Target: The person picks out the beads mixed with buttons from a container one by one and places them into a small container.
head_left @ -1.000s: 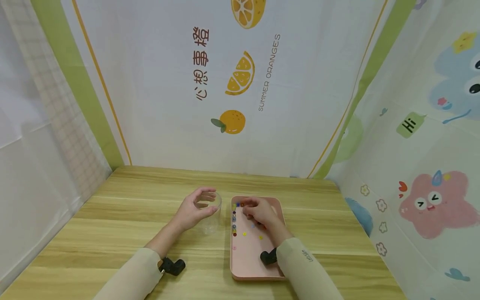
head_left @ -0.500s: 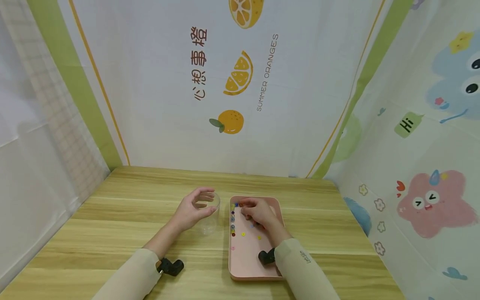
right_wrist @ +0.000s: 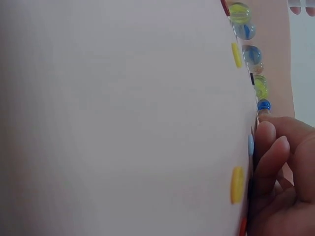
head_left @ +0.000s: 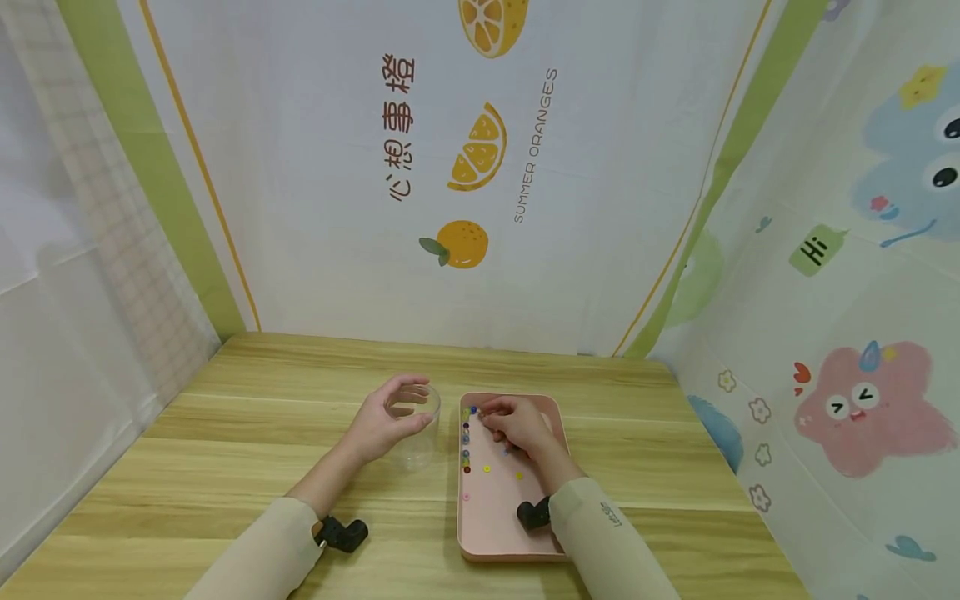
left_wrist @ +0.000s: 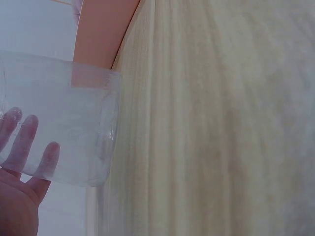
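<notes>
My left hand [head_left: 384, 425] grips a clear plastic cup [head_left: 417, 446] near its rim, left of the tray. Through its wall, the left wrist view shows several fingers around the cup [left_wrist: 69, 123]. My right hand [head_left: 522, 427] reaches into the pink tray [head_left: 491, 533] with bent fingers. Its index fingertip touches a small brownish glass marble [right_wrist: 264, 112], mostly covered, beside a blue marble [head_left: 474, 410]. Whether the thumb pinches that marble is hidden. More glass marbles [head_left: 466, 439] line the tray's left wall, some clear with yellow or blue swirls.
Flat buttons lie on the tray floor, among them a yellow button [head_left: 487, 469], a second yellow button [right_wrist: 237, 185], a pink button [head_left: 467, 497] and a light blue button [right_wrist: 251, 145]. The wooden table [head_left: 300, 375] extends around the tray, with a printed curtain [head_left: 330, 250] behind.
The right fingertips have shifted slightly onto the brownish-orange marble, which showed beside them earlier and is now covered in the head view. The left hand and cup have stayed put.
</notes>
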A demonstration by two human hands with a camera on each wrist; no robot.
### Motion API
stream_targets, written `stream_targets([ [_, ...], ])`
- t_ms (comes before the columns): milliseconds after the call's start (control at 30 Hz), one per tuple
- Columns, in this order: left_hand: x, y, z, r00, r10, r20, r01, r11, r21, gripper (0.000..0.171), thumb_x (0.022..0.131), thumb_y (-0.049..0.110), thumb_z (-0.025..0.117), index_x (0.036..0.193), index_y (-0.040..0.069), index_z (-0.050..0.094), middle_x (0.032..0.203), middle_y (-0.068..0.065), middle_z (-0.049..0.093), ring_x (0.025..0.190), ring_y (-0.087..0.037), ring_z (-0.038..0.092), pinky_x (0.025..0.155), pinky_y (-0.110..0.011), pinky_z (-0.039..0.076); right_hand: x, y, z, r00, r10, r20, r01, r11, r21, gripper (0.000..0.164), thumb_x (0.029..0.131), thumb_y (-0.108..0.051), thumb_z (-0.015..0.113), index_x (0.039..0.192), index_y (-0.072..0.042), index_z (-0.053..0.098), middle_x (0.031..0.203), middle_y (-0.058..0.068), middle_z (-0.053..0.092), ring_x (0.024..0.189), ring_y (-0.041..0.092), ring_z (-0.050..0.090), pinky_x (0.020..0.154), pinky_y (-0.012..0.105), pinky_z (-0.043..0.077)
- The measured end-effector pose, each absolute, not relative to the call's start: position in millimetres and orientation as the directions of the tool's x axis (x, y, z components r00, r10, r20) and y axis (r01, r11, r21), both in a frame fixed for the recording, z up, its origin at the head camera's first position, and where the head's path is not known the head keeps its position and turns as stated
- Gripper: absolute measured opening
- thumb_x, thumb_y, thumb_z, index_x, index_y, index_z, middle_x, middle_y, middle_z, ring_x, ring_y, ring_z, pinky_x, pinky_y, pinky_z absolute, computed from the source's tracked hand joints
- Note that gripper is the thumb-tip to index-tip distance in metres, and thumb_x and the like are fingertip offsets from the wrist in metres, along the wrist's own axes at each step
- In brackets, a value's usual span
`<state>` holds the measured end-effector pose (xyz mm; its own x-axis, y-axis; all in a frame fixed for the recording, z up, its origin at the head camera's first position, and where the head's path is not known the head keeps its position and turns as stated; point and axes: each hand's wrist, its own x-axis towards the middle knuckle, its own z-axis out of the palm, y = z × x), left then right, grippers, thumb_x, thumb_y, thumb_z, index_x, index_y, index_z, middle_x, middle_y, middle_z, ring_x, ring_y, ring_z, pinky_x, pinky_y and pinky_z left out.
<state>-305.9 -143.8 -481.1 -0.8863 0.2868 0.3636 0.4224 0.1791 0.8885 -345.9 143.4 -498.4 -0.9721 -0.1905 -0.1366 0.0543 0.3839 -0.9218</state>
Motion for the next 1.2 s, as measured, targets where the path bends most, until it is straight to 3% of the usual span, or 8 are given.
stream_targets([
  [400, -307.1, -144.0, -482.1, -0.886, 0.283, 0.367, 0.423, 0.174, 0.889, 0.057, 0.097, 0.015, 0.080, 0.150, 0.009, 0.059, 0.140, -0.023, 0.068, 0.134, -0.058, 0.060, 0.111, -0.071, 0.050, -346.3, 142.5, -500.1, -0.974, -0.197, -0.113, 0.033, 0.367, -0.930, 0.014, 0.106, -0.016, 0.074, 0.116, -0.009, 0.079, 0.079, 0.003, 0.066, 0.061, 0.012, 0.053, 0.050, 0.025, 0.047],
  [567, -307.5, -144.7, -481.9, -0.886, 0.284, 0.367, 0.423, 0.167, 0.891, 0.060, 0.097, 0.014, 0.080, 0.151, 0.003, 0.057, 0.140, -0.023, 0.068, 0.135, -0.061, 0.058, 0.111, -0.074, 0.049, -347.1, 142.0, -500.8, -0.978, -0.177, -0.113, 0.041, 0.367, -0.929, 0.015, 0.104, -0.019, 0.077, 0.115, -0.009, 0.078, 0.077, 0.002, 0.065, 0.059, 0.012, 0.053, 0.051, 0.025, 0.047],
  [900, -305.9, -145.3, -480.3, -0.886, 0.285, 0.365, 0.422, 0.175, 0.889, 0.057, 0.097, 0.015, 0.080, 0.149, 0.010, 0.059, 0.140, -0.022, 0.068, 0.134, -0.053, 0.062, 0.111, -0.074, 0.049, -346.5, 142.8, -498.5, -0.978, -0.160, -0.138, 0.079, 0.330, -0.941, 0.018, 0.105, -0.021, 0.074, 0.116, -0.007, 0.074, 0.075, 0.004, 0.066, 0.055, 0.014, 0.052, 0.051, 0.027, 0.047],
  [1200, -307.3, -145.0, -482.5, -0.882, 0.290, 0.371, 0.430, 0.175, 0.886, 0.056, 0.097, 0.015, 0.080, 0.149, 0.010, 0.059, 0.140, -0.023, 0.068, 0.133, -0.049, 0.064, 0.111, -0.073, 0.050, -345.6, 143.3, -497.5, -0.982, -0.117, -0.148, 0.100, 0.345, -0.933, 0.013, 0.097, -0.019, 0.074, 0.107, -0.011, 0.072, 0.066, 0.001, 0.061, 0.052, 0.015, 0.049, 0.048, 0.027, 0.036],
])
